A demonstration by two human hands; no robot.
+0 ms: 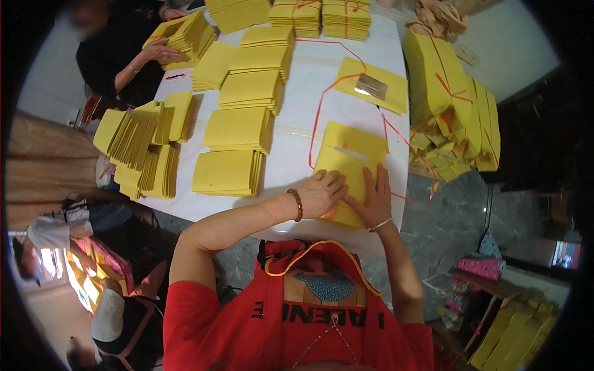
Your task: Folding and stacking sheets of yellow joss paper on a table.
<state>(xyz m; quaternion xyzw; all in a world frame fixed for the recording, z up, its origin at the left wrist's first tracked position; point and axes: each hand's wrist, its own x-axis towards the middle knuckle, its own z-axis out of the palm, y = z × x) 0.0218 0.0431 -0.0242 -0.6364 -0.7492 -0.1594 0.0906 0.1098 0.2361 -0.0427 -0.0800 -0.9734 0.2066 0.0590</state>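
At the far left corner of the tabletop (297,139), a co-worker's hand (159,51) rests on a yellow paper stack (185,36). Fanned yellow sheaves (145,145) lie along the left edge, with flat piles (238,130) ranged beside them toward the middle. Bound bundles (322,17) tied with red string are set at the far edge.

At the near edge, the yellow paper pile (346,170) is pressed down by both hands. The left hand (322,193), a bead bracelet at its wrist, is laid flat on the pile's near left part, fingers (337,180) extended and closed together, gripping nothing. The right hand (374,201) is laid flat just beside it, fingers (377,179) spread and open on the sheets.

A red string (318,114) is run across the tabletop past a single sheet with a foil square (371,86). Tall tied bundles (451,105) are stacked at the right edge.

The pile is judged light, thin and flexible; loose sheets are likely to slide and crease. It is best held at opposite edges, squeezed together, with support underneath.
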